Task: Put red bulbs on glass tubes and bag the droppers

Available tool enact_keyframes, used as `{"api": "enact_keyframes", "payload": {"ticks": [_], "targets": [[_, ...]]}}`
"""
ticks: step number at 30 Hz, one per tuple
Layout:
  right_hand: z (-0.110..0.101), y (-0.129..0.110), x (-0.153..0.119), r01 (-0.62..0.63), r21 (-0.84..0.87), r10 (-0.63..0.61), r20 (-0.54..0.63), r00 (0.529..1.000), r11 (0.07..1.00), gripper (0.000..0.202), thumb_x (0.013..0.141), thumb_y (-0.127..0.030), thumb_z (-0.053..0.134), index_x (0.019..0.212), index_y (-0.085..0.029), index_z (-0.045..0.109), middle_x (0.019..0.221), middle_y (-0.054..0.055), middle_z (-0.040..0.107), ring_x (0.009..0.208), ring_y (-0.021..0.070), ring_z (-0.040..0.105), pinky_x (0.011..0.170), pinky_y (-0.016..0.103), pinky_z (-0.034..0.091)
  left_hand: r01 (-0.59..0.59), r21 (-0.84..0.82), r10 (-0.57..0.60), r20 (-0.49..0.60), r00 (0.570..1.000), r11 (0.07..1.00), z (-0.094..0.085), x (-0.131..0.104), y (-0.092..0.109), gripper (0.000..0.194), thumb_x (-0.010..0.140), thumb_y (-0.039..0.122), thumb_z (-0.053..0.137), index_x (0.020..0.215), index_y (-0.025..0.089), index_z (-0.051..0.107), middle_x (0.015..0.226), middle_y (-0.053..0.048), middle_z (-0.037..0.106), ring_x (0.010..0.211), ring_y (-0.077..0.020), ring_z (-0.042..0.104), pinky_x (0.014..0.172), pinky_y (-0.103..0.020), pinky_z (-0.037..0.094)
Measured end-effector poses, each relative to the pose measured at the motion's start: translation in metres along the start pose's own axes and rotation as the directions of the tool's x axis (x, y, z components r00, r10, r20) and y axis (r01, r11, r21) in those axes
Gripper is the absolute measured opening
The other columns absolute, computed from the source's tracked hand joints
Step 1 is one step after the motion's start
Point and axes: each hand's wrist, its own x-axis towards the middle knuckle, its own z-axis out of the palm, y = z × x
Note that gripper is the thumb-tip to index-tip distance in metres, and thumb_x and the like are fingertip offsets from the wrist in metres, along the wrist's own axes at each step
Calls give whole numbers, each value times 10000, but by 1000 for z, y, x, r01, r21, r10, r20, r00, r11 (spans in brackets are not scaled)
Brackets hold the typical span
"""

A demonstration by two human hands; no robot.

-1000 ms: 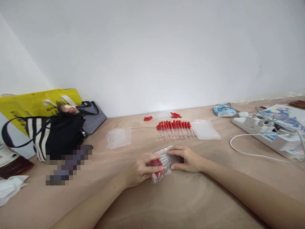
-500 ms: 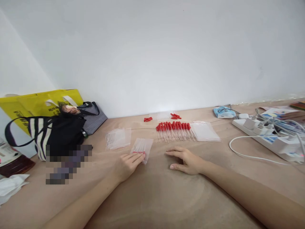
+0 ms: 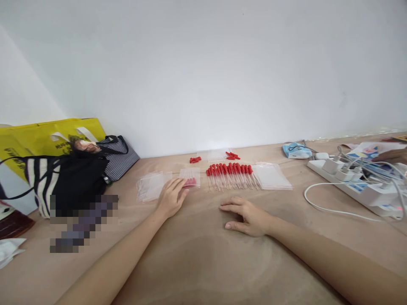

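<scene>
A small clear plastic bag (image 3: 194, 173) with red-tipped thin sticks inside lies flat on the table. My left hand (image 3: 172, 197) is palm down at its lower left, fingertips at the bag's edge and thumb apart. My right hand (image 3: 247, 217) rests on the table with fingers loosely spread, holding nothing. In front of it lies a row of thin sticks with red heads (image 3: 229, 168). A stack of clear bags (image 3: 273, 176) is right of the row, and more clear bags (image 3: 150, 186) lie left of my left hand.
Small red pieces (image 3: 195, 159) and another red cluster (image 3: 232, 155) lie near the wall. To the left stand a black bag (image 3: 74, 176) and a yellow bag (image 3: 41, 135). On the right are a power strip (image 3: 352, 186), a blue mask (image 3: 296, 150) and another person's hand (image 3: 394, 156).
My left hand has moved forward, and the bag with red-tipped sticks now lies farther back, beside the row. Its fingers have spread a little. My right hand has stayed in place.
</scene>
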Motion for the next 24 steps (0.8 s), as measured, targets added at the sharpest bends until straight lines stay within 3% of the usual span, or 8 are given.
{"api": "enact_keyframes", "payload": {"ticks": [2, 5, 7, 10, 15, 19, 21, 24], "targets": [[0, 1, 0, 7, 3, -7, 2, 1000, 1000, 514, 779, -473, 485, 1189, -162, 488, 1149, 121, 522, 1034, 221, 482, 882, 372, 393, 145, 77, -148, 37, 988, 986, -5, -13, -9, 438, 817, 368, 408, 1151, 108, 518, 1218, -128, 505, 1177, -270, 391, 989, -437, 296], [1, 1, 0, 8, 4, -8, 4, 1000, 1000, 511, 779, -473, 485, 1184, -161, 493, 1145, 121, 525, 1035, 221, 483, 886, 373, 388, 292, 106, -309, 207, 928, 950, -14, -29, -19, 459, 818, 382, 374, 1127, 89, 544, 1218, -130, 508, 1166, -264, 417, 977, -416, 331], [0, 0, 0, 5, 5, -5, 0, 1000, 1000, 508, 779, -476, 484, 1183, -168, 493, 1136, 123, 530, 1031, 224, 485, 880, 378, 390, 275, 52, -278, 293, 915, 960, -23, -40, -21, 459, 838, 385, 323, 1130, 111, 548, 1221, -101, 510, 1157, -226, 436, 981, -378, 341], [0, -1, 0, 1, 4, -1, 1, 1000, 1000, 511, 777, -482, 483, 1182, -170, 495, 1135, 122, 530, 1033, 224, 485, 880, 375, 390, 196, -53, -168, 333, 928, 979, -42, -63, -13, 470, 844, 410, 305, 1152, 141, 537, 1236, -68, 496, 1162, -197, 432, 992, -354, 336], [0, 0, 0, -7, 0, 7, 7, 1000, 1000, 517, 773, -486, 486, 1178, -165, 498, 1150, 116, 524, 1042, 221, 479, 888, 369, 384, 201, -113, -147, 363, 920, 973, -71, -108, 29, 429, 835, 432, 351, 1165, 225, 529, 1239, -27, 492, 1140, -225, 454, 958, -391, 379], [0, 0, 0, 0, -1, 0, 6, 1000, 1000, 513, 771, -484, 491, 1176, -170, 500, 1148, 115, 524, 1040, 221, 480, 886, 369, 383, 249, -186, -170, 358, 918, 951, -87, -107, 56, 462, 836, 424, 383, 1281, 304, 360, 1314, -10, 405, 1177, -253, 406, 898, -428, 427], [0, 0, 0, 2, -2, -2, 2, 1000, 1000, 506, 771, -478, 493, 1173, -171, 503, 1144, 118, 526, 1034, 221, 484, 881, 368, 385, 252, -261, -162, 323, 932, 932, -95, -95, 47, 432, 868, 369, 331, 1294, 299, 332, 1342, -11, 369, 1177, -223, 411, 911, -392, 421], [-1, -2, 1, 6, -5, -6, -1, 1000, 1000, 491, 775, -464, 494, 1167, -169, 507, 1137, 119, 530, 1029, 219, 488, 877, 369, 386, 98, -328, 22, 343, 939, 939, -105, -82, 10, 341, 878, 335, 299, 1100, 315, 557, 1293, 17, 441, 1187, -206, 399, 969, -394, 353]]}}
